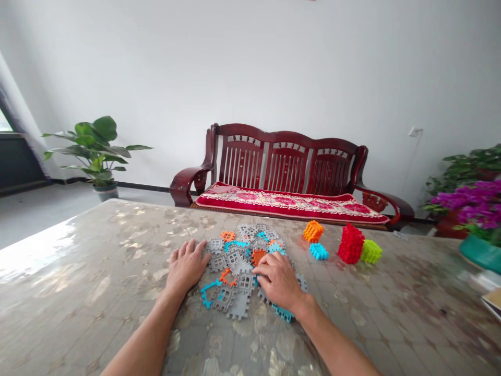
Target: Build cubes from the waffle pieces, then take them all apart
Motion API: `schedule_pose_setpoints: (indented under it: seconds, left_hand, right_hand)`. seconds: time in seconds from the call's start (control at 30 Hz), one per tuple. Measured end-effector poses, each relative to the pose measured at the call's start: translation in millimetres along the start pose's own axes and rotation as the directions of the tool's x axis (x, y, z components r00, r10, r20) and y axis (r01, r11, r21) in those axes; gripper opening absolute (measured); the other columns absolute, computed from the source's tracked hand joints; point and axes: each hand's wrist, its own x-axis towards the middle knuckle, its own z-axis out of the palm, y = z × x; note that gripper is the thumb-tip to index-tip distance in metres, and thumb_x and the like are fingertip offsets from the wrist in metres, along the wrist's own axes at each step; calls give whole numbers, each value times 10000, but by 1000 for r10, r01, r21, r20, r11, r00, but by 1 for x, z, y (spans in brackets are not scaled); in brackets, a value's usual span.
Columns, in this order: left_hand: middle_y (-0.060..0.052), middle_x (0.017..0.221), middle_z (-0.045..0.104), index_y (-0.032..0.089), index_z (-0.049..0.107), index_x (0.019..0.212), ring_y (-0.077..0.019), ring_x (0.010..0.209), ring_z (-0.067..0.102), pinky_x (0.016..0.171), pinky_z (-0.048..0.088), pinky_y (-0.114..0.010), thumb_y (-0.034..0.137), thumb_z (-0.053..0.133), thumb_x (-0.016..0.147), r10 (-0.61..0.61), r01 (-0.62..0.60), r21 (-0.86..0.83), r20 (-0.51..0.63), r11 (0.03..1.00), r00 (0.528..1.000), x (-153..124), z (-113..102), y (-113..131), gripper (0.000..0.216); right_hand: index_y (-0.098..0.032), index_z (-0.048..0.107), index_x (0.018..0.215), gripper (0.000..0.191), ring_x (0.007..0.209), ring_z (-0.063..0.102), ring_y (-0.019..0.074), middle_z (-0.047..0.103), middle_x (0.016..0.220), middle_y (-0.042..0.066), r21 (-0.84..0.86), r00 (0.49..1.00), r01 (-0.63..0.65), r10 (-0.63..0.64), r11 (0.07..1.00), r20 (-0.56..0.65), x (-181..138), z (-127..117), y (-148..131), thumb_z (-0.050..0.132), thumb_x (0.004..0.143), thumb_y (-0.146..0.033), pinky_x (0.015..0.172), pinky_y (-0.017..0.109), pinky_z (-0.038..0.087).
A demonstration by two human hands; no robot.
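Your left hand [188,265] lay open, palm down, beside the notched pieces [241,267]. Your right hand [278,278] curled over them, its grip impossible to tell.

- No text, label, brand, number or sign is showing legibly.
- The flat plastic pieces [238,304] and the red block [350,244] are bearing no readable lettering.

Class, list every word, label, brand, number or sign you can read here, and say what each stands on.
There are none to read.
Interlocking plastic tiles and red block: no legible lettering.
Wall socket: any marking is too small to read.
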Motion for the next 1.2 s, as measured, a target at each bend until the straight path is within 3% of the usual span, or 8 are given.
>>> schedule_pose_setpoints:
  seconds: [0.1,0.23,0.33,0.57,0.73,0.97,1.1,1.2]
  left_hand:
    - [-134,1484,469,248,544,1380,-290,1400,365,1133,241,-475,444,367,928,1,-1,6,10,1000,1000,-1,-3,2,524]
    - [-138,1492,457,243,533,1388,-294,1404,359,1134,240,-479,440,370,931,-1,1,3,23,1000,1000,-2,-6,3,523]
    - [-130,1490,461,250,532,1381,-278,1397,365,1135,238,-469,437,387,927,3,-3,-6,21,1000,1000,-3,-7,3,512]
    - [-134,1483,463,247,534,1379,-282,1391,367,1131,235,-479,441,383,928,9,-9,-8,19,1000,1000,-3,-8,3,513]
    - [-123,1486,464,266,532,1382,-274,1396,363,1134,238,-471,440,389,929,0,0,-1,25,1000,1000,-4,-9,4,506]
    - [-123,1483,468,273,530,1385,-282,1388,371,1123,259,-476,454,378,933,-6,5,27,23,1000,1000,-4,-10,6,510]
    - [-129,1485,465,267,528,1387,-287,1387,373,1124,260,-483,453,386,935,-2,1,26,29,1000,1000,-4,-10,6,509]
    - [-126,1487,463,265,523,1390,-289,1388,373,1130,256,-487,443,397,931,-4,4,21,31,1000,1000,-5,-11,6,508]
  right_hand:
    - [-340,755,929,228,990,535,193,684,978,-13,21,1000,27,-27,999,-7,0,2,3,623,857,-168,868,348,390]
    - [-301,758,915,280,982,565,191,706,968,5,72,994,-43,49,997,-94,4,2,9,555,874,-112,879,345,417]
    - [-281,730,1038,292,1042,570,195,708,1064,15,77,991,-55,64,996,-115,16,0,11,534,886,-126,939,355,421]
    - [-307,554,1361,437,1327,434,228,528,1443,40,-29,996,71,-69,997,64,55,12,4,534,925,-285,1131,431,300]
    - [-304,633,1256,388,1304,471,217,586,1386,24,6,987,100,-100,995,124,54,16,12,579,875,-255,1150,458,265]
    - [-273,750,918,261,1114,578,200,718,1131,1,57,1000,2,-1,998,-15,48,9,18,568,792,-135,1034,373,382]
    - [-273,747,1010,343,1055,567,195,717,1075,16,4,996,-83,83,997,-25,72,14,14,499,837,-110,965,323,406]
    - [-309,732,1099,385,1104,527,210,689,1164,7,-67,986,-114,121,991,114,92,15,13,534,813,-143,963,313,386]
